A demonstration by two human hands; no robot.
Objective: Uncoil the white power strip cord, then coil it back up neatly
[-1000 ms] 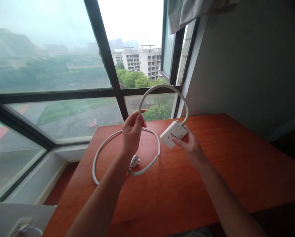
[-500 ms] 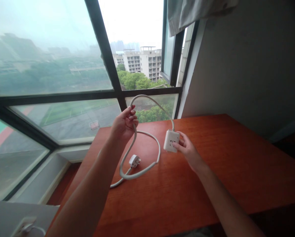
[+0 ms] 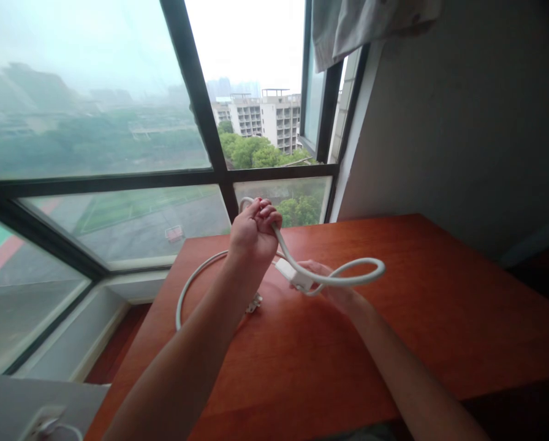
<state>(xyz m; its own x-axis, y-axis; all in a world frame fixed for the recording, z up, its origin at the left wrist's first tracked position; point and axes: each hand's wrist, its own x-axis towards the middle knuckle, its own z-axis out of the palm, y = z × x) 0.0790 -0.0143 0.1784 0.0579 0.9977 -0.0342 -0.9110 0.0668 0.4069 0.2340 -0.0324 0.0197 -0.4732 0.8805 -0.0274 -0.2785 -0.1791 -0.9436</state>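
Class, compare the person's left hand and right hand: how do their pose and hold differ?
The left hand is a raised fist around the white cable; the right hand sits lower, holding the socket block. Both grip one extension lead.

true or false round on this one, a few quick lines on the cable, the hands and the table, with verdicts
1. The left hand is closed around the white cable. True.
2. The plug dangles in the air past the table edge. False: it lies on the wooden table, below the left wrist.
3. The right hand holds the socket block. True.
4. Both hands lie flat on the table. False: the left hand is raised above it in a fist, and the right hand holds the socket block.
5. The cable is pulled out straight. False: it curves in a loop to the right of the socket block and in an arc to the left of the left forearm.
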